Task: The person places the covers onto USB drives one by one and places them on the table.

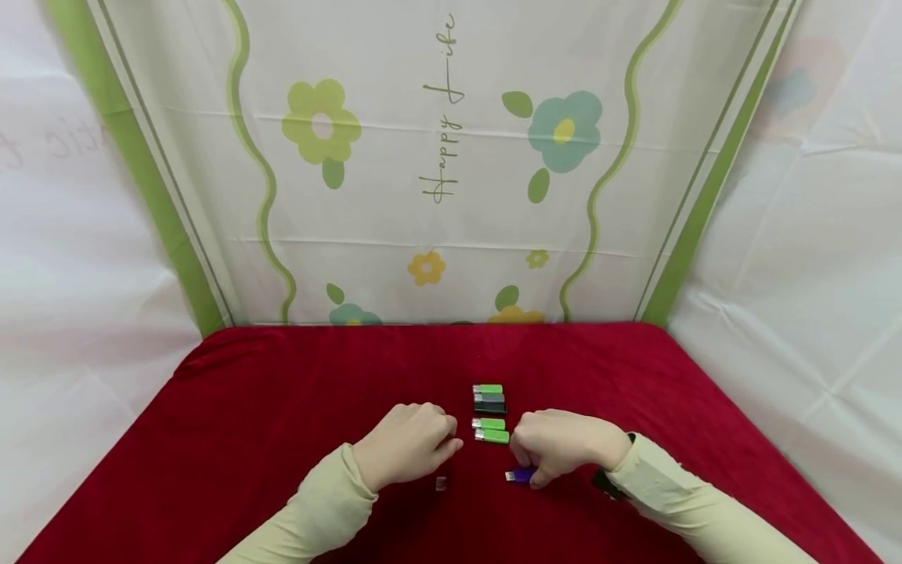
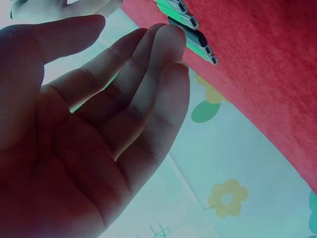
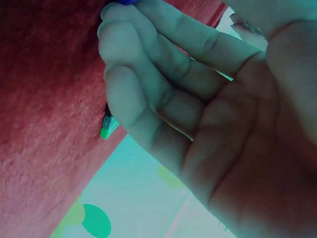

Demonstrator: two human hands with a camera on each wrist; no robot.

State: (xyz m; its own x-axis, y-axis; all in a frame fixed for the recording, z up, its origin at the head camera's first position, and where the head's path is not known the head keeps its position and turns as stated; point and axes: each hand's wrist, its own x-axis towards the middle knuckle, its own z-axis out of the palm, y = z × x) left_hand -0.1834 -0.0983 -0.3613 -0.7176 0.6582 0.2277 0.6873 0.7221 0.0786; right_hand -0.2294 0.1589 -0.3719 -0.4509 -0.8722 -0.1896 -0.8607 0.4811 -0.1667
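Observation:
My right hand (image 1: 564,441) pinches a blue USB flash drive (image 1: 522,475) between thumb and fingers, low over the red cloth. Its silver plug points left; the other end is hidden by the fingers. In the right wrist view only a sliver of blue (image 3: 128,1) shows at the fingertips. My left hand (image 1: 409,442) hovers over the cloth, fingers loosely bent and holding nothing, as the left wrist view shows. Two green USB flash drives (image 1: 491,436) lie side by side between the hands. Behind them, a green drive (image 1: 488,388), a grey one (image 1: 489,398) and a black one (image 1: 490,407) form a close row.
A small see-through piece (image 1: 441,483) lies near my left hand. Something dark (image 1: 608,484) is partly hidden under my right wrist. The red cloth (image 1: 282,392) covers the table, and a flower-printed white curtain (image 1: 380,204) rises along its back edge, with white sheets on both sides.

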